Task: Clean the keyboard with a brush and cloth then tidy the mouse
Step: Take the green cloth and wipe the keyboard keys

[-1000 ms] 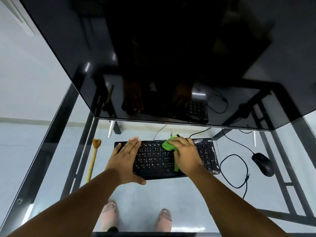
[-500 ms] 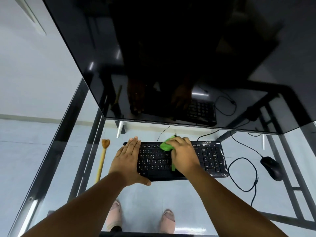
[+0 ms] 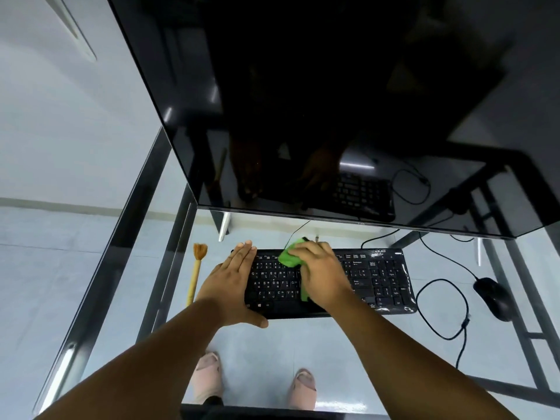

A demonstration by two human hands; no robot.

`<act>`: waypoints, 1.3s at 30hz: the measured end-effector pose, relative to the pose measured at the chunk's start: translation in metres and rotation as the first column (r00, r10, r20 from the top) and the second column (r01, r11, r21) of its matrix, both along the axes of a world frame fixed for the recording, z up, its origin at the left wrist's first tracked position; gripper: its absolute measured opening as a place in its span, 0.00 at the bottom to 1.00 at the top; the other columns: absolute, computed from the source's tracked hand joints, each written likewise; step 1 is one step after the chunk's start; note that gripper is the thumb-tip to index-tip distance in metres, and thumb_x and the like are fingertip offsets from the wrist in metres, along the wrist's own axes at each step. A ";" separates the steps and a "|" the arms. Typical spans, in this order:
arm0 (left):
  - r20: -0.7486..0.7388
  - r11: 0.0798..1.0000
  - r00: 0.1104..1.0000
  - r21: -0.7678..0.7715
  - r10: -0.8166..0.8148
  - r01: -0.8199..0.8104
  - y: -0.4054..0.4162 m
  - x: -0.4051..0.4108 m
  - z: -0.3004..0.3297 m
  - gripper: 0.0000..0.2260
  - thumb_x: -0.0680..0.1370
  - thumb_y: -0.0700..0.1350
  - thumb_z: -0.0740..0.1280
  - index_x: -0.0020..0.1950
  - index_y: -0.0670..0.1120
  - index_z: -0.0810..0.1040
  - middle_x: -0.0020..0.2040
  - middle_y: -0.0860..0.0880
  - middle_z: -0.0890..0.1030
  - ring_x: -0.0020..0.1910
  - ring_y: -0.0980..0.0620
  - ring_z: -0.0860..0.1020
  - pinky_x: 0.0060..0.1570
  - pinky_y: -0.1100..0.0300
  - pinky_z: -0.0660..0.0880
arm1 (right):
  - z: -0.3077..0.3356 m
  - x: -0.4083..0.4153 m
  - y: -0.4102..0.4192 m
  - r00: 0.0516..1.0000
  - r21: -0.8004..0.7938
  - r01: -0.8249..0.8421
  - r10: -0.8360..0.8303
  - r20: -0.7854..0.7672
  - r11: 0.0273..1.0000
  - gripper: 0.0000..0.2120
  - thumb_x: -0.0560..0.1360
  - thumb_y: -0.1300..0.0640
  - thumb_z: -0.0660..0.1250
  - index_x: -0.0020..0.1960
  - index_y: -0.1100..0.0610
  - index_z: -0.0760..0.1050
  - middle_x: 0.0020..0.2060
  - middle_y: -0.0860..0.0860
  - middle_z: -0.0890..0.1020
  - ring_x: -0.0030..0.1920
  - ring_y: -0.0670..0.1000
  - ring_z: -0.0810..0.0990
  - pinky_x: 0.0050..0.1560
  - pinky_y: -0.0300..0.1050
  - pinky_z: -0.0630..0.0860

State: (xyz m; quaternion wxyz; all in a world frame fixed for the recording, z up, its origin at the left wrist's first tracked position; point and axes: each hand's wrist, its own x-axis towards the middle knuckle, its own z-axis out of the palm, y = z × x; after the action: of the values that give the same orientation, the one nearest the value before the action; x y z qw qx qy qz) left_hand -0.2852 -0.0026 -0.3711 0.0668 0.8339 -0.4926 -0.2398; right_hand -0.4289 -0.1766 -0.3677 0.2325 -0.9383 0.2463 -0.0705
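Observation:
A black keyboard (image 3: 375, 280) lies on the glass desk (image 3: 363, 344) below the monitor. My left hand (image 3: 230, 283) rests flat on the keyboard's left end, fingers straight, thumb along the front edge. My right hand (image 3: 324, 274) presses a green cloth (image 3: 289, 257) onto the keys near the top middle of the keyboard, fingers curled over it. A brush (image 3: 196, 274) with a yellow handle and brown bristles lies left of the keyboard. The black mouse (image 3: 494, 298) sits to the right, with its cable (image 3: 439, 310) looped between it and the keyboard.
A large dark monitor (image 3: 303, 101) overhangs the back of the desk and reflects the keyboard and hands. The desk's black metal frame (image 3: 127, 237) runs along the left and right. My feet show through the glass on the pale floor.
The right hand with the green cloth has slid a little left and toward the top row of the keys. The left hand has stayed on the keyboard's left end. The head camera has shifted.

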 end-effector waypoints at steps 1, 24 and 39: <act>0.010 1.000 1.000 -0.003 0.004 -0.004 0.001 0.000 0.000 0.66 0.56 0.73 0.71 0.78 0.49 0.34 0.78 0.52 0.35 0.77 0.54 0.37 0.76 0.54 0.44 | -0.001 -0.009 -0.005 0.998 -0.018 0.065 -0.065 0.000 0.998 0.23 0.73 0.69 0.63 0.63 0.53 0.78 0.59 0.45 0.79 0.56 0.49 0.71 0.64 0.46 0.71; 0.098 0.995 0.992 0.051 0.084 -0.090 0.005 -0.007 0.003 0.66 0.55 0.75 0.68 0.78 0.47 0.35 0.79 0.51 0.36 0.78 0.52 0.37 0.76 0.52 0.41 | 0.002 0.035 0.006 0.972 0.018 0.172 -0.167 -0.165 0.985 0.31 0.70 0.72 0.62 0.69 0.50 0.73 0.63 0.46 0.75 0.62 0.50 0.67 0.68 0.47 0.67; 0.141 0.988 0.990 0.147 0.026 -0.047 0.005 -0.008 0.009 0.66 0.56 0.81 0.59 0.77 0.45 0.32 0.78 0.48 0.32 0.77 0.52 0.34 0.75 0.48 0.37 | -0.003 -0.045 -0.026 0.937 -0.077 0.348 -0.348 0.023 0.934 0.25 0.69 0.74 0.64 0.62 0.56 0.79 0.60 0.51 0.80 0.57 0.57 0.73 0.60 0.53 0.76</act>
State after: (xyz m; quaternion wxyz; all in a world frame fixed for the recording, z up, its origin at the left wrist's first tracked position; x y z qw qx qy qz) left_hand -0.2930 0.0020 -0.3625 -0.0261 0.8601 -0.4613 -0.2163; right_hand -0.4743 -0.2022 -0.3711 0.1795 -0.8881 0.4043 -0.1247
